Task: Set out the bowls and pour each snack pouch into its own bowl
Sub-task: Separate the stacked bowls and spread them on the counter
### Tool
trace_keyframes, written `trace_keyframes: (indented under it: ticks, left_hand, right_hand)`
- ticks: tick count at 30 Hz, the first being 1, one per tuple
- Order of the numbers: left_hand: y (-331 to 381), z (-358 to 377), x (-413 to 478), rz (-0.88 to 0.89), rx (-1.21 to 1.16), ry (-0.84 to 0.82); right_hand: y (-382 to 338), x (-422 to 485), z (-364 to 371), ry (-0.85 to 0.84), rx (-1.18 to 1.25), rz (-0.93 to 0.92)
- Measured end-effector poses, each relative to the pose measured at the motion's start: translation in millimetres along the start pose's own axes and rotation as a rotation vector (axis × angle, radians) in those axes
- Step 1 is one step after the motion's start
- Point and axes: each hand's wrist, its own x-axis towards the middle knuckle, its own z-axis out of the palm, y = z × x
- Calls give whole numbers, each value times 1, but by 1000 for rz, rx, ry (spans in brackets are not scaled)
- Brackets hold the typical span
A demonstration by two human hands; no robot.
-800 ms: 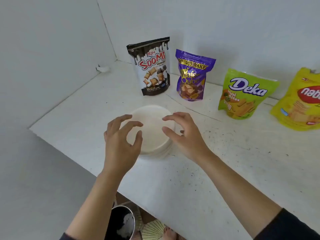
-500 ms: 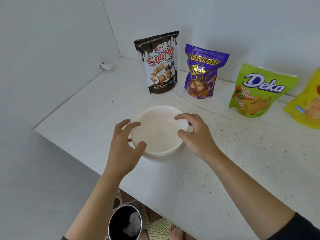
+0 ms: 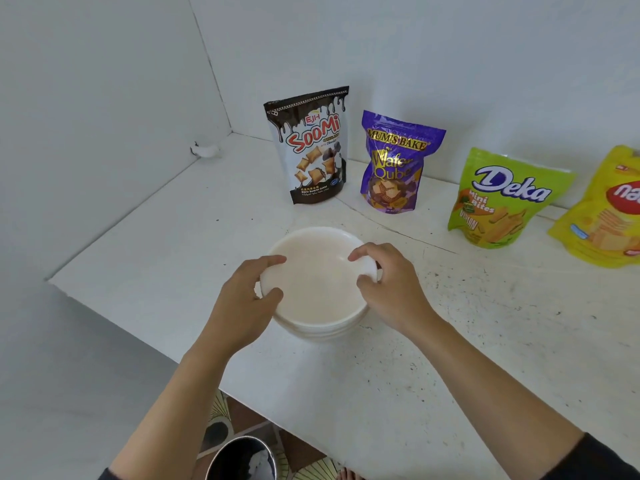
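– White stacked bowls [image 3: 318,289]: who holds them?
– Left hand [image 3: 242,303] and right hand [image 3: 394,289] grip opposite rims; the stack sits on the counter [image 3: 450,358]. Behind stand the Soomi pouch [image 3: 311,150], purple pouch [image 3: 398,161], green Deka pouch [image 3: 502,199] and yellow pouch [image 3: 606,213].

Left hand [image 3: 242,303] and right hand [image 3: 394,289] at opposite sides of the rim of the stacked white bowls [image 3: 318,289]

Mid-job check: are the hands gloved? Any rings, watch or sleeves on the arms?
No gloves: the left hand and right hand are both bare, with no ring, watch or band showing. Both forearms are uncovered. The dark right sleeve shows at the bottom corner, and only a sliver of the dark left sleeve at the bottom edge.
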Motion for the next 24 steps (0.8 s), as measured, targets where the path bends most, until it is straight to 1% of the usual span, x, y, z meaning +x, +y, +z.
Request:
trace_keyframes:
  ticks: [5, 8, 12, 15, 21, 24]
  left_hand:
    - [2, -13, 8, 110, 208, -20]
    - [18, -20, 12, 175, 235, 15]
    - [58, -20, 24, 293, 76, 33]
    - [90, -3, 32, 334, -71, 12]
    - [140, 71, 39, 381, -280, -75]
    - [156, 113, 41, 380, -312, -127]
  right_hand:
    - [-6, 3, -5, 28, -111, -64]
    - [-12, 4, -13, 100, -102, -106]
    - [-23, 8, -37, 193, 82, -103]
    - [-25, 7, -65, 277, 166, -95]
    - [2, -13, -133, 494, 291, 15]
    - [27, -25, -159, 594, 311, 81]
